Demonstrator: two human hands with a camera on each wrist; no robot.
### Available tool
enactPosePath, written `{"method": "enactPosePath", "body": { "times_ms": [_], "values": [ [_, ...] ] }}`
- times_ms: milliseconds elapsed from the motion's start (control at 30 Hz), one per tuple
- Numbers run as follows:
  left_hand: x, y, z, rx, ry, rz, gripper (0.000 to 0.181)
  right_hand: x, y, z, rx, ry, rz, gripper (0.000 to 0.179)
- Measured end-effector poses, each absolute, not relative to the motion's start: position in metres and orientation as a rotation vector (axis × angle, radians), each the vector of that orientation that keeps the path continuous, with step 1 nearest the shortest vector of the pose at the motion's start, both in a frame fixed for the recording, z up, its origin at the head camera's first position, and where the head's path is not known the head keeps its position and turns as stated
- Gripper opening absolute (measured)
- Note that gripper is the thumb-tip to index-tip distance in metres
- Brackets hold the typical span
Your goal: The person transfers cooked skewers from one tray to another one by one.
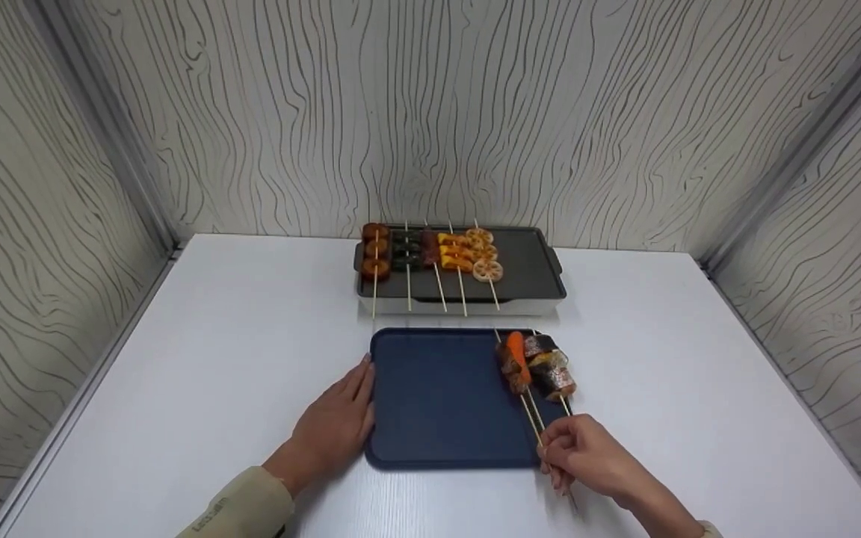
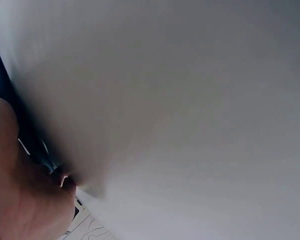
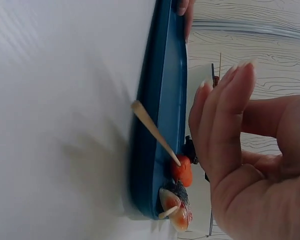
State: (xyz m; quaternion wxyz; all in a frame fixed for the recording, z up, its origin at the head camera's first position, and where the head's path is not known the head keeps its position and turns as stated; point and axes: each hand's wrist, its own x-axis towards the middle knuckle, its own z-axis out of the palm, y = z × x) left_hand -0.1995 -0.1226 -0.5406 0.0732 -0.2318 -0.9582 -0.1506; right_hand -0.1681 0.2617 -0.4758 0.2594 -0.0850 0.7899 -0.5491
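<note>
My left hand (image 1: 335, 426) lies along the left edge of a dark blue tray (image 1: 438, 403), its fingers straight against the rim. At the tray's right end lie skewers: one with a long orange piece (image 1: 518, 355) beside brown chunks (image 1: 504, 359), another with dark-skinned, pale pieces (image 1: 552, 373). My right hand (image 1: 587, 456), fingers curled, has thumb and forefinger right at the sticks by the tray's front right corner. In the right wrist view a stick (image 3: 156, 131) ending in an orange piece (image 3: 182, 171) passes beside the fingers; I cannot tell whether they pinch one.
Behind the tray stands a flat grill (image 1: 528, 261) on a pale base, several skewers across its left and middle, among them lotus slices (image 1: 487, 270) and yellow pieces (image 1: 457, 258). The white table (image 1: 251, 321) meets wood-grain panels (image 1: 415, 112) at the back and sides.
</note>
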Motion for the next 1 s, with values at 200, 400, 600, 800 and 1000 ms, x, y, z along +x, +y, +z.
{"method": "enactPosePath", "body": {
  "times_ms": [200,400,600,800,1000],
  "values": [
    [-0.201,-0.122,-0.546,-0.709,-2.877,-0.384,0.056,-0.167,0.252,-0.482,-0.188,2.185,-1.44,0.012],
    [-0.202,-0.123,-0.549,-0.694,-2.894,-0.386,0.058,-0.165,0.247,-0.486,-0.174,2.208,-1.392,0.01],
    [-0.2,-0.123,-0.542,-0.694,-2.926,-0.43,0.058,-0.167,0.245,-0.487,-0.166,2.205,-1.363,0.01],
    [-0.201,-0.124,-0.544,-0.694,-2.924,-0.445,0.059,-0.169,0.242,-0.488,-0.184,2.226,-1.318,0.012],
    [-0.202,-0.124,-0.547,-0.701,-2.913,-0.414,0.059,-0.17,0.242,-0.487,-0.197,2.219,-1.298,0.014]
  ]
}}
